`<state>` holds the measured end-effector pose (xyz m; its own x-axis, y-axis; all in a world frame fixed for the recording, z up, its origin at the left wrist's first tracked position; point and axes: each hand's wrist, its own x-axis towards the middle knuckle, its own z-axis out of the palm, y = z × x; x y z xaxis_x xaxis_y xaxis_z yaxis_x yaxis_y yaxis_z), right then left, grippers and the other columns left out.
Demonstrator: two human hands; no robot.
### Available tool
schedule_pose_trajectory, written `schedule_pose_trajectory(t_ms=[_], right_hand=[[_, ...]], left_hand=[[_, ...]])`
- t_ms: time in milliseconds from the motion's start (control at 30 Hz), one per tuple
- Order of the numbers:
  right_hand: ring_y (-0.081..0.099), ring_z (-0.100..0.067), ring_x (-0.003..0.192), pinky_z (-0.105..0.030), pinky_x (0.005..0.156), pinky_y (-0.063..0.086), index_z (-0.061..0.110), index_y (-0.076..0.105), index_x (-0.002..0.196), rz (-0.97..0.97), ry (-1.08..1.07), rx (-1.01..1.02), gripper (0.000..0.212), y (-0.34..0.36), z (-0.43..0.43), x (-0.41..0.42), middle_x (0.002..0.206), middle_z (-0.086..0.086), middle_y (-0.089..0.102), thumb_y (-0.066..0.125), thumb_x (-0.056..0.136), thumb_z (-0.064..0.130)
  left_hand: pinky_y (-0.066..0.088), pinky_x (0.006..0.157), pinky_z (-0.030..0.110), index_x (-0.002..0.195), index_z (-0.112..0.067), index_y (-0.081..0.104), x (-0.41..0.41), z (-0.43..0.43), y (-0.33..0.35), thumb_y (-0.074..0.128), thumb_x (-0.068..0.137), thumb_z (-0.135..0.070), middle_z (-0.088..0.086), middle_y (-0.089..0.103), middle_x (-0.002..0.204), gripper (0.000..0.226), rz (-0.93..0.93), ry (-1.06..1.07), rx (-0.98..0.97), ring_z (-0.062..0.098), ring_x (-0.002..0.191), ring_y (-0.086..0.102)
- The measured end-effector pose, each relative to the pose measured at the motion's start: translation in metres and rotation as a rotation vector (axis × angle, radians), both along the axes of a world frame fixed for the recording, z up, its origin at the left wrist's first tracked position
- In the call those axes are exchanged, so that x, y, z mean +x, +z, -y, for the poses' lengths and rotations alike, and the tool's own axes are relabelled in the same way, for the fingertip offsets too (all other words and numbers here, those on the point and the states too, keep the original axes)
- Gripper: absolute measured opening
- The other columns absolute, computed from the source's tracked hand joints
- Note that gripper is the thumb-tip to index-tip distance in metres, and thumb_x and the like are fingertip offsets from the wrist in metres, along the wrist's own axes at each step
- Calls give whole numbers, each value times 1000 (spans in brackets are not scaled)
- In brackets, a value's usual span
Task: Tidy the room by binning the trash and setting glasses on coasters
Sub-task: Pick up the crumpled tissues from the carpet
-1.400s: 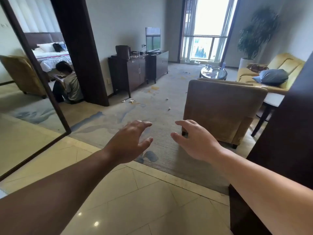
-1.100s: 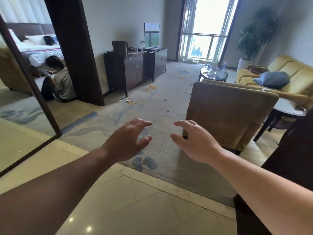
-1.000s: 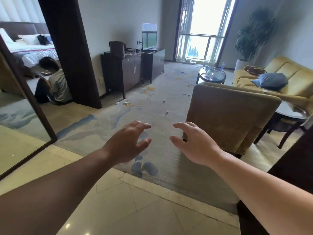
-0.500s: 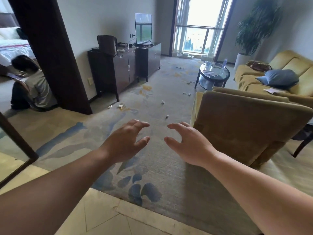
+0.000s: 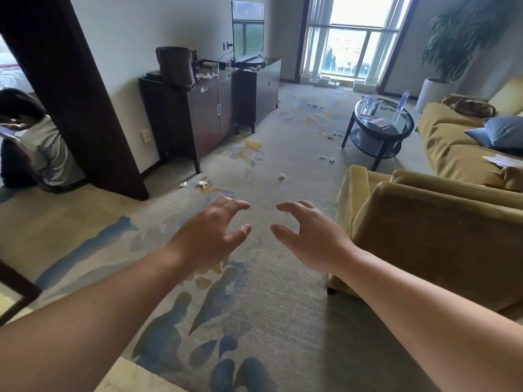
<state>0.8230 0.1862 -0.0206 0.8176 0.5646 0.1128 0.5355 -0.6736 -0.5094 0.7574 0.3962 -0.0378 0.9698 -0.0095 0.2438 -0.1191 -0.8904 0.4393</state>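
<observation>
My left hand (image 5: 210, 236) and my right hand (image 5: 310, 236) are stretched out in front of me over the carpet, fingers loosely curved, holding nothing. Crumpled paper scraps lie on the carpet ahead: one (image 5: 202, 183) near the cabinet leg, one (image 5: 282, 175) mid-floor, more (image 5: 327, 158) beside the round glass coffee table (image 5: 407, 128). Glasses (image 5: 368, 102) and a plastic bottle (image 5: 404, 100) stand on that table. Another glass (image 5: 215, 69) stands on the dark cabinet (image 5: 206, 108).
A yellow armchair (image 5: 424, 236) stands close on my right, a yellow sofa (image 5: 452, 148) with a blue cushion beyond it. A dark pillar (image 5: 73, 103) rises at the left, with a person (image 5: 42, 148) sitting on the floor behind it. A potted plant (image 5: 458, 41) stands by the window.
I have walked from the tiled floor onto the carpet; the armchair, cabinet and scraps are nearer. Both hands keep the same outstretched pose.
</observation>
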Motion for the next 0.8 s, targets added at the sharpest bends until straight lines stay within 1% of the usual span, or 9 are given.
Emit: schedule_pose_trajectory(t_ms=[133, 267, 333, 433, 533, 667, 700, 800], right_hand=[[47, -10, 120, -34, 91, 46, 35, 41, 137, 0, -18, -13, 57, -9, -44, 64, 140, 14, 41, 43, 87, 62], [46, -9, 121, -26, 83, 39, 35, 42, 137, 1, -62, -15, 55, -7, -91, 126, 140, 14, 42, 45, 88, 60], [46, -9, 120, -25, 81, 37, 35, 42, 137, 8, -64, -17, 55, -5, -112, 157, 140, 14, 42, 45, 88, 60], [49, -9, 118, -25, 80, 37, 35, 43, 136, -1, -88, -16, 56, -4, -139, 199, 141, 14, 42, 45, 87, 61], [53, -8, 110, -25, 75, 37, 37, 43, 135, 7, -87, -29, 56, -7, -163, 242, 140, 15, 43, 44, 86, 63], [53, -6, 110, -21, 64, 35, 39, 41, 134, 4, -83, -41, 56, -15, -195, 310, 140, 17, 41, 42, 84, 65], [51, -7, 112, -20, 65, 35, 39, 41, 135, 4, -74, -45, 56, -18, -202, 329, 141, 17, 40, 43, 85, 65], [47, -9, 119, -24, 77, 35, 38, 41, 135, -2, -58, -23, 56, -25, -225, 388, 143, 15, 39, 44, 85, 63]], left_hand=[[34, 93, 25, 138, -32, 41, 70, -42, -7, 47, 92, -49, -10, 42, 144, 50, 3, -24, -11, 8, 128, 41], [35, 95, 26, 138, -30, 42, 140, -90, -2, 48, 92, -49, -9, 43, 143, 50, 5, -56, -25, 10, 129, 41], [35, 96, 27, 138, -30, 43, 175, -113, 3, 49, 92, -48, -9, 43, 143, 50, 12, -64, -24, 11, 130, 41], [36, 94, 28, 137, -31, 43, 221, -142, 6, 49, 92, -48, -9, 44, 141, 49, 2, -52, -56, 11, 128, 42], [35, 93, 25, 137, -32, 43, 266, -166, 4, 48, 91, -49, -10, 44, 141, 49, 6, -74, -38, 8, 126, 42], [35, 95, 26, 137, -32, 42, 333, -196, -4, 47, 91, -50, -11, 44, 142, 50, -2, -65, -50, 7, 127, 42], [36, 96, 26, 138, -32, 43, 350, -203, -6, 48, 91, -49, -11, 44, 142, 50, -7, -64, -51, 7, 127, 42], [38, 96, 28, 138, -31, 43, 402, -226, -14, 49, 92, -48, -10, 44, 142, 49, -22, -47, -59, 8, 126, 43]])
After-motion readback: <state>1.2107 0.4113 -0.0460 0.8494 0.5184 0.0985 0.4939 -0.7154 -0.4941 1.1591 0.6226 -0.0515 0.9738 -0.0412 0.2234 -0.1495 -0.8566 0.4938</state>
